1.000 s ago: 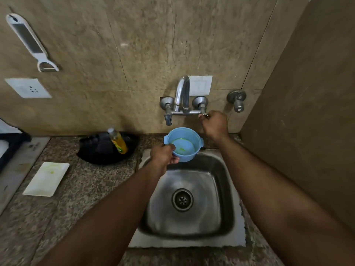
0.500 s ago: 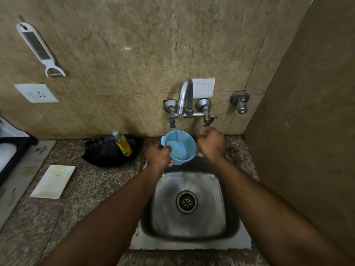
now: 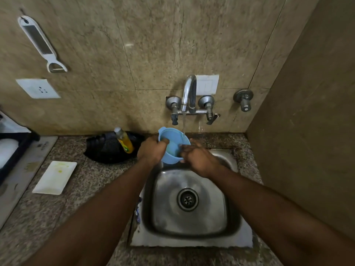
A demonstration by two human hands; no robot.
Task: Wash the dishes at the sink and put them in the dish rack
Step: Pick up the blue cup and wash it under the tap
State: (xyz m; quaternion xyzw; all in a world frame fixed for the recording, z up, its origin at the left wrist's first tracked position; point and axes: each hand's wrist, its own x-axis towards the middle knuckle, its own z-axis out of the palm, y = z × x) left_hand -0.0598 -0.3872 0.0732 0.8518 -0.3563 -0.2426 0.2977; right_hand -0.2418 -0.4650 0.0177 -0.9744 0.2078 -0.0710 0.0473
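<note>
A small blue plastic bowl (image 3: 172, 144) with side handles is held tilted over the back of the steel sink (image 3: 230, 223), under a thin stream of water from the wall tap (image 3: 189, 93). My left hand (image 3: 151, 151) grips the bowl's left rim, thumb inside. My right hand (image 3: 197, 157) is at the bowl's right side with its fingers reaching into it. A dirty white rectangular plate (image 3: 54, 177) lies on the counter to the left.
A black dish (image 3: 107, 150) holding a yellow soap bottle (image 3: 124, 140) sits at the wall left of the sink. A dark rack (image 3: 11, 150) shows at the far left edge. A peeler (image 3: 41, 43) hangs on the tiled wall. A side wall stands close on the right.
My right hand left the right tap handle and came down to the bowl. Water now runs from the spout. The bowl has tilted and moved under the stream.
</note>
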